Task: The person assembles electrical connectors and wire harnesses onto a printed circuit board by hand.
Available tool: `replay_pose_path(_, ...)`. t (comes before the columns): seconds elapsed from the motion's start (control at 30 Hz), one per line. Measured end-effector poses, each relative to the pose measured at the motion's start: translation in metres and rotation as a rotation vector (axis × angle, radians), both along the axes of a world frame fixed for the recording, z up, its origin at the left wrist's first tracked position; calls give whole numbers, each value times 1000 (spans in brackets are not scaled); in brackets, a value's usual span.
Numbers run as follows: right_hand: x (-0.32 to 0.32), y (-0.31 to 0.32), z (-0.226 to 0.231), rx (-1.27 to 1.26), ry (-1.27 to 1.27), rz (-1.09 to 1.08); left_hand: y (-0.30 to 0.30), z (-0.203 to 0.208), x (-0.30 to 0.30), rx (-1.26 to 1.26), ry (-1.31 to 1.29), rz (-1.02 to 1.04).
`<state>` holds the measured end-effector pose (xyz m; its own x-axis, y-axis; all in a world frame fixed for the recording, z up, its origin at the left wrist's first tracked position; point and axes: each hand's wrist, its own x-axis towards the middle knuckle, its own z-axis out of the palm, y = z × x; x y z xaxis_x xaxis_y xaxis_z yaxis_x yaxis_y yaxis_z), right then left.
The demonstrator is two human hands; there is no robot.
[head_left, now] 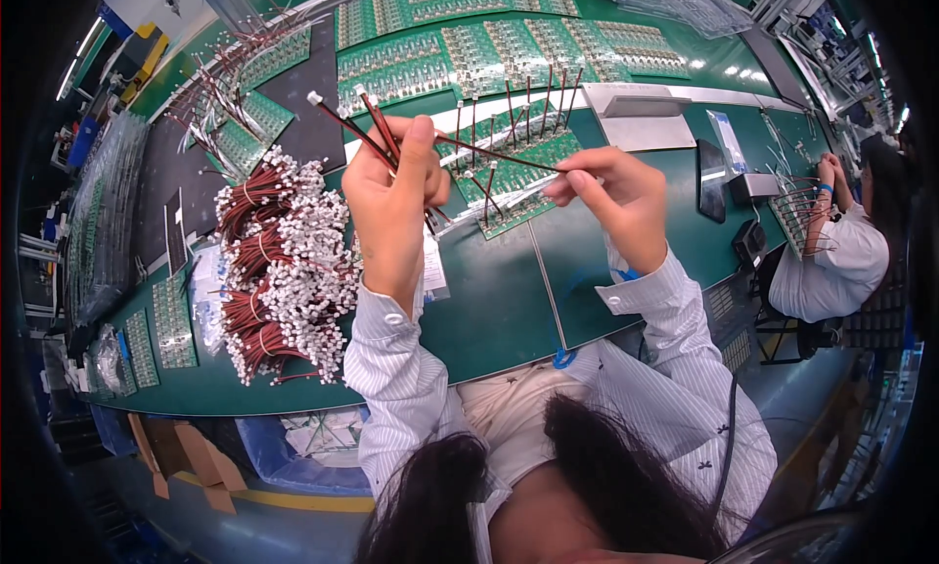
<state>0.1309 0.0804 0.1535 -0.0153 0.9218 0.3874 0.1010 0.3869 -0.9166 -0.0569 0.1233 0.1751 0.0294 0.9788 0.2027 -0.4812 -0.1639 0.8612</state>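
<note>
My left hand is closed round several red and black wire leads with white plug ends. One lead stretches across from it to my right hand, whose thumb and forefinger pinch its end. Behind and between both hands lies a green circuit board panel, with several dark wires standing up from it. To the left of my left hand, a large heap of bundled red and black wire leads with white connectors rests on the table, its bundles tied with bands.
Rows of green circuit boards fill the far side. Wired boards lie at the far left. A metal bracket and a black phone are on the right, where a person sits working. A blue wrist-strap cord hangs at the table edge.
</note>
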Motion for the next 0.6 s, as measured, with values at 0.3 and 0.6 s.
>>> replay_pose_path(0.3, 0, 19, 15, 87, 560, -10, 0, -11, 8, 5, 193, -91)
replay_pose_path(0.6, -12, 28, 8, 84, 128, 22, 0, -17, 18, 43, 384, -167)
